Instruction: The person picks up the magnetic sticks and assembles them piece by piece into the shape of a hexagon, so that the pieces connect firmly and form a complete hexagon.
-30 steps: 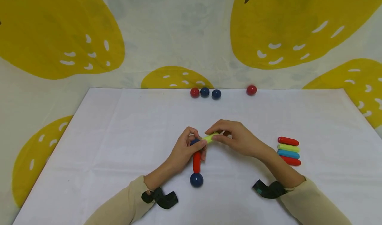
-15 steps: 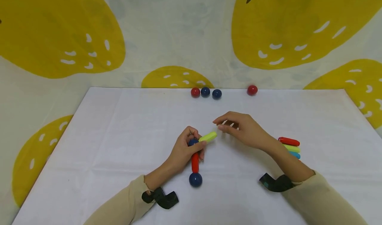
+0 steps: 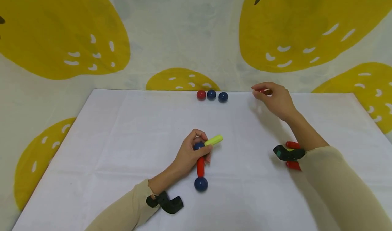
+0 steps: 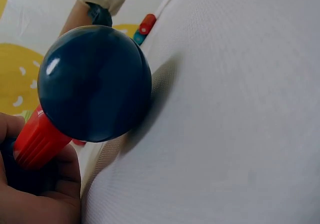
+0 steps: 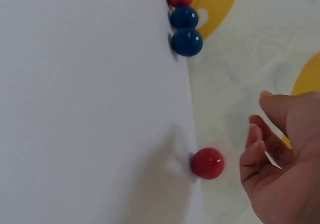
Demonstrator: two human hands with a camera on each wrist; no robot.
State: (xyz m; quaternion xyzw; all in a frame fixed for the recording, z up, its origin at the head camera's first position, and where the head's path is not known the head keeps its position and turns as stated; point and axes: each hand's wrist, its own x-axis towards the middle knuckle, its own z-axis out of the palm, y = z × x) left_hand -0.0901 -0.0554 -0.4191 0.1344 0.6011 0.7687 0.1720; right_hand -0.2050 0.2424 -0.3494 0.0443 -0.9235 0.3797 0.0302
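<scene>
My left hand (image 3: 185,157) holds a joined toy piece around its upper blue ball (image 3: 198,145). A yellow-green rod (image 3: 214,140) sticks out from that ball to the upper right. Below it a red rod (image 3: 200,168) runs down to a second blue ball (image 3: 200,184), which looms large in the left wrist view. At the far table edge my right hand (image 3: 277,99) reaches over a lone red ball (image 5: 208,163). In the right wrist view its fingers are loosely bent and spread, with a gap between them and the ball.
Along the back edge stand another red ball (image 3: 201,95) and two blue balls (image 3: 211,94). Several coloured rods, a red rod (image 3: 293,165) among them, lie at the right, partly covered by the right forearm. A patterned cloth (image 3: 183,36) hangs behind the white table (image 3: 137,128).
My right hand has let go of the yellow-green rod and moved up and right to the lone red ball. The left hand keeps its hold on the joined piece, almost unmoved.
</scene>
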